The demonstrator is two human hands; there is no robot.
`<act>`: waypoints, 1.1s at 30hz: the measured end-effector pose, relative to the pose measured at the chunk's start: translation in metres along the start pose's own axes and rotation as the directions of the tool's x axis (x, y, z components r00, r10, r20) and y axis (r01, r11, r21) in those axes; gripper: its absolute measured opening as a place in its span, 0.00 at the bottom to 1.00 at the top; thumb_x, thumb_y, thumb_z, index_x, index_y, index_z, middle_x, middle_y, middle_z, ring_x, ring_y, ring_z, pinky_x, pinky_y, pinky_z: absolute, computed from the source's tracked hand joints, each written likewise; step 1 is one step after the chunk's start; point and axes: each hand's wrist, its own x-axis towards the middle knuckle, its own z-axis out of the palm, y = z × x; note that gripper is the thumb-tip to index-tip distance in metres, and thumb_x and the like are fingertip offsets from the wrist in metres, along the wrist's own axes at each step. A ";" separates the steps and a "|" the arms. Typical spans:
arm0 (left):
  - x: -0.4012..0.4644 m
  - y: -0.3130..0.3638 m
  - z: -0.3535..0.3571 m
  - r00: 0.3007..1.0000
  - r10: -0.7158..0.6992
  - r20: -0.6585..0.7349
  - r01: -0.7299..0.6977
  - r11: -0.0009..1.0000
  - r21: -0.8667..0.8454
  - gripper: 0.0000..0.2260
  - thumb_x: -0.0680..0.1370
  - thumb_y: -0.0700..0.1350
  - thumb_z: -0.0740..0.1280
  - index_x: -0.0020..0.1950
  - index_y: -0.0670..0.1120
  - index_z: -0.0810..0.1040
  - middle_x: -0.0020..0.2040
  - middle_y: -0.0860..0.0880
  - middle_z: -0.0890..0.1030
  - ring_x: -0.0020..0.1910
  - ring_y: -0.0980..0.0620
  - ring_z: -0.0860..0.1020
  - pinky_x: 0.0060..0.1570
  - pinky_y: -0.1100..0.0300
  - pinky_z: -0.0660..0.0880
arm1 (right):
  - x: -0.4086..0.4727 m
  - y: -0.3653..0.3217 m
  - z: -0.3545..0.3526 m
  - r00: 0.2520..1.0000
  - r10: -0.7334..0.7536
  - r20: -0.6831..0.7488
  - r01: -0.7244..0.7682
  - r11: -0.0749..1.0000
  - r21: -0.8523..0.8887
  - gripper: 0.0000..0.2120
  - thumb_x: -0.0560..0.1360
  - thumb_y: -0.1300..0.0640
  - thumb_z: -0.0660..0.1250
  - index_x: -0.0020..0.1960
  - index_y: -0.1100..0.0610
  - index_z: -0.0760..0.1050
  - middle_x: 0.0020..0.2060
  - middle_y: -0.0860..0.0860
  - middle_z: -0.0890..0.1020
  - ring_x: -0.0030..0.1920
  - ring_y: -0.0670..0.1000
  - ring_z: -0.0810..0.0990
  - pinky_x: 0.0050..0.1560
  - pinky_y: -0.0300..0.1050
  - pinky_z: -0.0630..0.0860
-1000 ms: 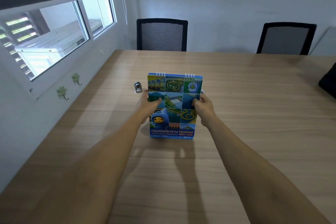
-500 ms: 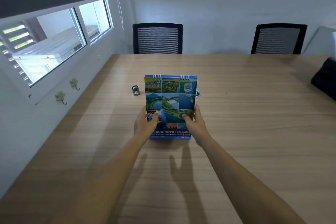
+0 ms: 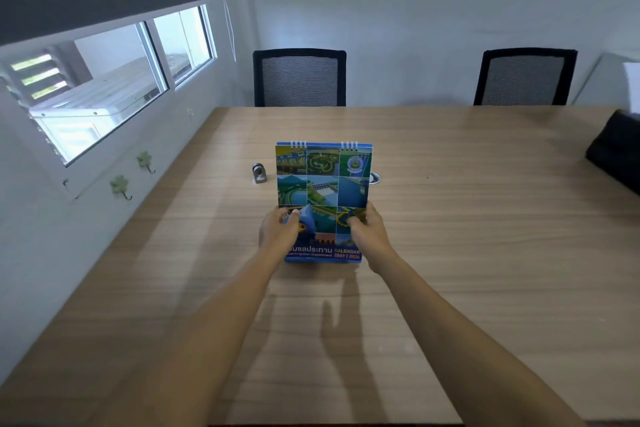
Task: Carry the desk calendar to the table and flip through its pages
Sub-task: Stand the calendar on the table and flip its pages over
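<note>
We hold the desk calendar (image 3: 323, 191) standing upright on the wooden surface (image 3: 467, 253), its spiral binding at the top and its bottom edge down at the wood. Our left hand (image 3: 278, 230) clasps the calendar's lower left edge, thumb laid over the cover; our right hand (image 3: 369, 230) clasps the lower right edge the same way. Both grips are closed on the calendar, fingers tucked behind it.

Compared with a second ago, our hands have slid from the middle of the calendar's sides down to its lower part, and the calendar has come lower, toward the wood.

Just left of the calendar's upper half stands a small metal object (image 3: 259, 173). Beyond the calendar, at the far edge, two black mesh chairs (image 3: 299, 78) face us. Far to the calendar's right lies a black bag (image 3: 614, 149).
</note>
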 end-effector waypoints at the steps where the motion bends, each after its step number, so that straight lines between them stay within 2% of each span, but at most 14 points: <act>1: 0.001 0.002 -0.001 0.999 -0.030 -0.017 0.030 0.999 -0.032 0.17 0.80 0.50 0.62 0.65 0.45 0.74 0.60 0.49 0.79 0.55 0.49 0.77 0.52 0.56 0.74 | -0.001 -0.002 0.000 1.000 -0.004 -0.031 0.005 1.000 0.020 0.17 0.72 0.58 0.59 0.60 0.52 0.71 0.60 0.57 0.77 0.58 0.57 0.79 0.55 0.57 0.80; 2: 0.000 0.004 -0.003 0.998 -0.060 -0.033 0.057 0.995 -0.079 0.17 0.79 0.49 0.63 0.67 0.45 0.72 0.59 0.50 0.78 0.54 0.50 0.75 0.50 0.57 0.73 | -0.001 -0.004 -0.001 0.997 -0.004 -0.073 0.006 1.000 0.029 0.14 0.71 0.58 0.61 0.56 0.52 0.72 0.57 0.58 0.78 0.54 0.57 0.81 0.51 0.57 0.82; 4: -0.001 0.008 -0.009 0.994 -0.095 -0.060 0.086 0.987 -0.132 0.19 0.78 0.45 0.65 0.68 0.46 0.69 0.56 0.49 0.77 0.52 0.51 0.74 0.48 0.58 0.73 | -0.004 -0.008 -0.006 0.989 0.008 -0.145 -0.007 1.000 0.007 0.16 0.71 0.54 0.64 0.59 0.52 0.73 0.56 0.56 0.78 0.52 0.57 0.81 0.51 0.56 0.82; 6: 0.002 0.007 -0.016 0.992 -0.105 -0.071 0.097 0.990 -0.106 0.18 0.77 0.44 0.67 0.66 0.45 0.72 0.53 0.49 0.78 0.52 0.49 0.77 0.51 0.56 0.75 | -0.005 -0.011 -0.012 0.977 0.019 -0.212 -0.022 1.000 -0.012 0.17 0.72 0.52 0.67 0.60 0.54 0.73 0.51 0.54 0.79 0.50 0.55 0.81 0.53 0.54 0.81; 9: 0.010 0.000 -0.026 0.991 -0.130 -0.013 0.126 0.980 -0.152 0.07 0.74 0.43 0.68 0.50 0.44 0.82 0.47 0.46 0.83 0.52 0.45 0.81 0.55 0.51 0.78 | -0.004 -0.012 -0.020 0.972 0.047 -0.230 -0.035 0.998 0.058 0.07 0.72 0.54 0.71 0.46 0.56 0.76 0.38 0.51 0.78 0.43 0.53 0.79 0.50 0.50 0.78; 10: 0.010 -0.002 -0.029 0.990 -0.140 0.015 0.140 0.970 -0.197 0.03 0.74 0.42 0.69 0.45 0.45 0.82 0.46 0.45 0.83 0.51 0.44 0.81 0.55 0.50 0.78 | -0.005 -0.012 -0.023 0.973 0.044 -0.226 -0.025 0.996 0.085 0.06 0.71 0.55 0.72 0.40 0.55 0.76 0.35 0.50 0.78 0.42 0.53 0.78 0.49 0.49 0.78; 12: 0.008 -0.001 -0.035 0.987 -0.151 0.056 0.161 0.954 -0.253 0.04 0.74 0.41 0.70 0.40 0.47 0.79 0.45 0.44 0.82 0.47 0.46 0.81 0.51 0.52 0.80 | -0.007 -0.011 -0.028 0.979 0.045 -0.200 -0.016 0.989 0.144 0.10 0.69 0.59 0.74 0.33 0.55 0.75 0.32 0.50 0.77 0.41 0.52 0.77 0.48 0.48 0.77; 16: 0.000 0.004 -0.043 0.983 -0.142 0.118 0.174 0.928 -0.330 0.07 0.75 0.38 0.70 0.38 0.46 0.78 0.38 0.45 0.80 0.36 0.51 0.78 0.35 0.63 0.76 | -0.012 -0.016 -0.037 0.988 0.021 -0.153 0.005 0.986 0.167 0.10 0.69 0.62 0.74 0.32 0.56 0.77 0.32 0.53 0.79 0.42 0.54 0.78 0.52 0.52 0.78; 18: -0.001 0.006 -0.047 0.978 -0.144 0.150 0.190 0.916 -0.354 0.05 0.74 0.36 0.70 0.40 0.45 0.78 0.39 0.44 0.81 0.34 0.52 0.78 0.34 0.63 0.76 | -0.014 -0.019 -0.039 0.987 -0.006 -0.163 0.026 0.992 0.120 0.09 0.69 0.60 0.74 0.33 0.54 0.77 0.35 0.54 0.81 0.43 0.55 0.80 0.54 0.55 0.79; 21: -0.005 0.009 -0.054 0.959 -0.158 0.236 0.251 0.860 -0.444 0.04 0.77 0.36 0.67 0.50 0.40 0.78 0.42 0.43 0.81 0.33 0.52 0.80 0.31 0.63 0.78 | -0.020 -0.026 -0.042 0.976 -0.061 -0.209 0.056 0.998 -0.031 0.10 0.71 0.54 0.72 0.33 0.50 0.75 0.38 0.54 0.82 0.43 0.54 0.81 0.52 0.54 0.81; 23: -0.011 0.011 -0.057 0.935 -0.182 0.306 0.318 0.814 -0.487 0.07 0.80 0.37 0.61 0.56 0.41 0.76 0.42 0.45 0.80 0.37 0.52 0.79 0.33 0.62 0.77 | -0.026 -0.034 -0.045 0.975 -0.099 -0.201 0.077 0.990 -0.115 0.11 0.72 0.53 0.70 0.34 0.50 0.73 0.40 0.54 0.82 0.44 0.55 0.82 0.49 0.52 0.81; 28: -0.018 0.015 -0.062 0.933 -0.184 0.310 0.325 0.802 -0.501 0.08 0.81 0.38 0.58 0.57 0.42 0.74 0.42 0.46 0.79 0.39 0.52 0.77 0.38 0.61 0.73 | -0.038 -0.046 -0.049 0.984 -0.121 -0.134 0.089 0.971 -0.220 0.12 0.74 0.52 0.67 0.34 0.51 0.70 0.41 0.54 0.81 0.43 0.53 0.80 0.46 0.48 0.78; 31: -0.017 0.017 -0.061 0.942 -0.177 0.286 0.299 0.830 -0.471 0.07 0.80 0.37 0.61 0.51 0.41 0.78 0.41 0.45 0.80 0.38 0.52 0.77 0.38 0.61 0.75 | -0.040 -0.055 -0.055 0.991 -0.103 -0.087 0.086 0.981 -0.175 0.13 0.74 0.53 0.67 0.33 0.54 0.69 0.35 0.51 0.78 0.38 0.50 0.76 0.40 0.45 0.73; 33: -0.015 0.018 -0.060 0.949 -0.178 0.260 0.287 0.828 -0.482 0.06 0.77 0.37 0.65 0.50 0.38 0.81 0.41 0.43 0.82 0.32 0.51 0.80 0.35 0.59 0.78 | -0.042 -0.067 -0.059 1.000 -0.014 -0.004 0.014 0.999 -0.044 0.11 0.74 0.56 0.66 0.35 0.55 0.69 0.32 0.51 0.74 0.33 0.49 0.73 0.34 0.43 0.70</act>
